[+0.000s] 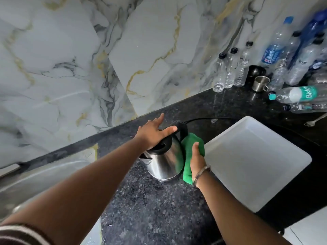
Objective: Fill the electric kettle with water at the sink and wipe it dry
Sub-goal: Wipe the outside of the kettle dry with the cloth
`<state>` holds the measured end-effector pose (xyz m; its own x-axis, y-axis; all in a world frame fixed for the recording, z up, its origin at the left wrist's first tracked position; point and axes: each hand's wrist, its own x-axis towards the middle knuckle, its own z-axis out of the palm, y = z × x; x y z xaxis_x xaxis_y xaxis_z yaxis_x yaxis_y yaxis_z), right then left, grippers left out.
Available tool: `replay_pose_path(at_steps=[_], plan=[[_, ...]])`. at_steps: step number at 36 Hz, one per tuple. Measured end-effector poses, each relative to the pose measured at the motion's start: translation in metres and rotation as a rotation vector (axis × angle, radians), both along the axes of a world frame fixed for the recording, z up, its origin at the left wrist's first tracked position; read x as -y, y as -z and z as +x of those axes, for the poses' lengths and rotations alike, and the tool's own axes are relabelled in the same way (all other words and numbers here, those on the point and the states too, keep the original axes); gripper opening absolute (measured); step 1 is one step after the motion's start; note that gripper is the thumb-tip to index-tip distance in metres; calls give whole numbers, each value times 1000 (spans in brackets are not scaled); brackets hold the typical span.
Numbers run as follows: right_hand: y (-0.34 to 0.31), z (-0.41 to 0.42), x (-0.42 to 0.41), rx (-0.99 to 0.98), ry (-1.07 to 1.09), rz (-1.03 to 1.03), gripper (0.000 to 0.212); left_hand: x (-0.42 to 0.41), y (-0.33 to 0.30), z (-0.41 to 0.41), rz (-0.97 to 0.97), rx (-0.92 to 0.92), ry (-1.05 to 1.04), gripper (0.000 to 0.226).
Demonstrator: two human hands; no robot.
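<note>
On the dark counter (150,209), our right hand (197,160) presses a green cloth (189,147), fingers clamped on it, against the upright steel kettle (164,161). Our left hand (154,132) rests flat on its lid, fingers spread.

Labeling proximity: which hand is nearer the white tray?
Right. The right hand, pressing the green cloth on the kettle, is beside the white tray; the left hand rests atop the kettle, farther away.

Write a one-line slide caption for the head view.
Left hand steadies the steel kettle on the dark countertop while the right hand presses a green cloth against its side.
</note>
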<state>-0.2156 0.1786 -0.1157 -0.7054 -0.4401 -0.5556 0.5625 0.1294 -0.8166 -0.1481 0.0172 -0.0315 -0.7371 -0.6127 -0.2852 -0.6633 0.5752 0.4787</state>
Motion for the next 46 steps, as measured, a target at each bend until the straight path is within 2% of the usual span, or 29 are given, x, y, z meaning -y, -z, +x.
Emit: replay_pose_path(at_steps=[4, 7, 10, 14, 17, 21, 23, 26, 29, 30, 32, 34, 36, 38, 42, 46], plan=[[-35, 11, -6, -23, 140, -362, 39, 1, 2, 0, 14, -22, -8, 93], [-57, 37, 10, -140, 124, -350, 21, 2, 2, 1, 30, -44, -23, 89], [-44, 64, 25, -274, 122, -243, 45, 1, 2, 0, 34, -35, -41, 85], [-6, 79, 20, -192, 168, -180, 44, 1, 1, 0, 95, -47, -99, 85], [24, 70, 11, -167, 84, 58, 48, 1, 0, 1, 132, -61, -131, 88], [22, 40, 14, -109, -48, 159, 62, -2, -2, 4, 154, -81, -208, 92], [11, 23, 13, -138, -124, 153, 65, -7, 0, 5, 124, -93, -266, 88], [-7, 4, 9, -197, -76, 104, 63, -15, 2, 2, 81, -12, -405, 85], [-32, 2, 1, -188, 53, -104, 58, -17, -1, 5, 204, 33, -562, 90], [-41, 5, -2, -202, 60, -145, 61, -16, -3, 6, 189, 35, -569, 92], [-53, 11, -2, -229, 7, -173, 72, -10, -6, 9, -10, 16, -422, 92], [-60, 20, 3, -230, -71, -178, 68, 3, -8, 10, -218, -117, -90, 84], [-60, 31, 13, -277, -92, -189, 53, 15, -11, 11, -241, -209, 246, 78], [-51, 43, 22, -355, -65, -157, 45, 22, -7, 12, -192, -194, 427, 76], [-7, 58, 19, -365, 28, -133, 50, 27, 7, 12, -78, -259, 419, 68], [35, 58, 6, -287, -52, 163, 77, 29, 13, 10, -85, -259, 380, 74]])
